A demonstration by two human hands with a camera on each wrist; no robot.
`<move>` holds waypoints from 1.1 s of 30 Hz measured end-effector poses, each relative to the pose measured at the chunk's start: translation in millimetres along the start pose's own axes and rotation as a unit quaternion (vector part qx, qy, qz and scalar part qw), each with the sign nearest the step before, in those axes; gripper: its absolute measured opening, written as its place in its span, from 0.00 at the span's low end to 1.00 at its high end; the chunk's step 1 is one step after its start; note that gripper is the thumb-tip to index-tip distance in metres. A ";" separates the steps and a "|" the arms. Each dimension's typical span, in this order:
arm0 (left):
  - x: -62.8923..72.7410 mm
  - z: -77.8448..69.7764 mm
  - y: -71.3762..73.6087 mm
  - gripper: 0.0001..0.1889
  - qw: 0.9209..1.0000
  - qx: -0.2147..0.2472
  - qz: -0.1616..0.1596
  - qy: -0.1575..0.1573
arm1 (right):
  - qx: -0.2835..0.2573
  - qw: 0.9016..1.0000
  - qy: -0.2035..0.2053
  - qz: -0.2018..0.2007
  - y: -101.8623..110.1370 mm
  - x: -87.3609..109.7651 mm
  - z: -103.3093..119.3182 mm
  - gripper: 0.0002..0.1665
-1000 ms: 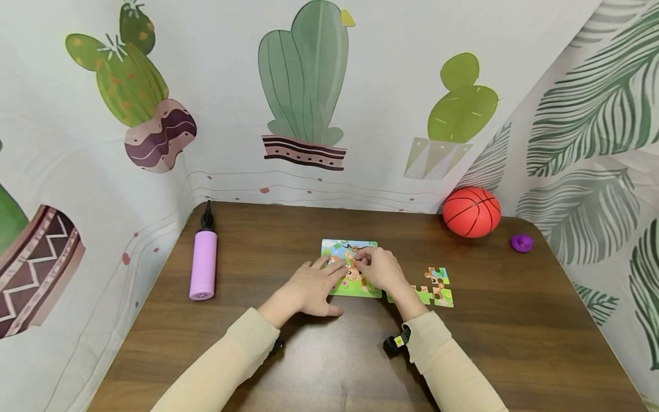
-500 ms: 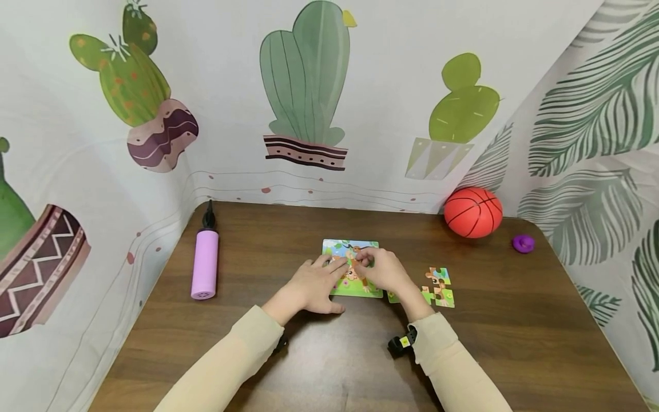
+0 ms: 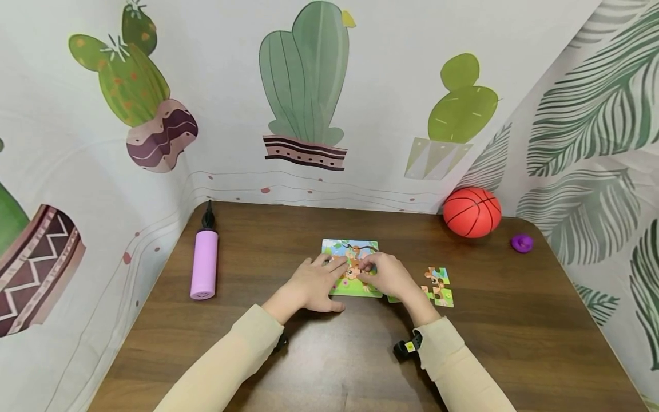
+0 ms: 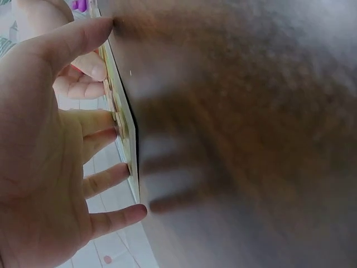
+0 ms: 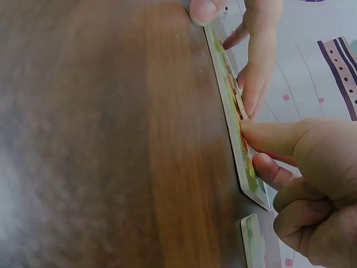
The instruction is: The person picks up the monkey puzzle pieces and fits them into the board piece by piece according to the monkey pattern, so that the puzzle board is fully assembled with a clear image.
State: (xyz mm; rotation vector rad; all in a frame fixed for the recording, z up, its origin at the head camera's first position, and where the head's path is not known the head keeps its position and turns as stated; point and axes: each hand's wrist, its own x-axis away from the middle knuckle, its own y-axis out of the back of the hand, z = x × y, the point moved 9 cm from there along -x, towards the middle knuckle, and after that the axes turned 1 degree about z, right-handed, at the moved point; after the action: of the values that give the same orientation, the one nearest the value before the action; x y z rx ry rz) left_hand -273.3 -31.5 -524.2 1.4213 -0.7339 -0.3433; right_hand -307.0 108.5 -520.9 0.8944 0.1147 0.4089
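A jigsaw puzzle in a flat tray, picturing a brown animal on green, lies mid-table. My left hand rests on its left side with fingers spread, thumb out on the table; in the left wrist view its fingertips touch the puzzle. My right hand is over the right half, thumb and curled index finger pinching a puzzle piece down at the puzzle's surface, mostly covered by the fingers. Several loose puzzle pieces lie to the right, one partly hidden under the right wrist.
A pink hand pump with a black nozzle stands at the back left. Toward the back right are a red toy basketball and a small purple object. A cactus-print cloth hangs behind the wooden table.
My right hand has shifted slightly toward me and to the right over the puzzle, uncovering more of its upper right part. The left hand has stayed almost in place.
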 end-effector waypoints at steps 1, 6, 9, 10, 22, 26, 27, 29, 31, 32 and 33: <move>0.5 0.4 -0.1 0.52 1.000 0.002 0.001 -0.001 | 0.002 1.000 -0.001 0.001 -0.8 -0.2 -0.4 0.04; 2.8 3.2 -0.1 0.52 1.000 0.015 0.002 -0.006 | 0.008 1.000 -0.005 0.001 -3.3 -0.8 -2.1 0.04; 3.1 4.9 0.2 0.52 1.000 0.021 0.000 -0.008 | 0.011 1.000 -0.001 -0.003 -3.2 -0.6 -1.1 0.05; 3.0 5.4 0.4 0.52 1.000 0.023 -0.002 -0.008 | 0.012 1.000 0.001 -0.004 -3.1 -0.6 -0.5 0.06; 7.0 14.6 8.2 0.46 0.998 0.061 -0.021 -0.015 | 0.032 0.999 0.009 0.006 -0.2 2.3 2.9 0.06; 7.7 16.3 9.0 0.44 0.997 0.075 -0.024 -0.016 | 0.037 0.999 0.015 0.007 -0.1 2.5 3.3 0.05; 7.6 16.6 8.4 0.44 0.997 0.076 -0.025 -0.014 | 0.037 0.999 0.014 0.008 -0.7 2.2 3.5 0.05; 6.9 16.3 8.0 0.44 0.997 0.073 -0.029 -0.013 | 0.037 0.999 0.013 0.007 -1.2 1.5 4.3 0.06; 5.8 14.8 7.4 0.43 0.997 0.067 -0.032 -0.016 | 0.037 0.999 0.011 0.005 -1.3 0.7 4.9 0.06; 5.1 13.7 7.1 0.43 0.997 0.062 -0.034 -0.018 | 0.038 0.999 0.009 0.004 -1.2 0.4 5.2 0.06; 4.8 12.5 7.2 0.43 0.997 0.058 -0.037 -0.021 | 0.038 0.999 0.008 0.003 -1.1 0.3 5.4 0.06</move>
State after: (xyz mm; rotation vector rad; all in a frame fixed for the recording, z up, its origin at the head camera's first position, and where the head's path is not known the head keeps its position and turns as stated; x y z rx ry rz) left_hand -279.3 -43.0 -516.2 1.5580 -0.7458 -0.3935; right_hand -305.0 104.1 -518.4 0.9673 0.1432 0.4187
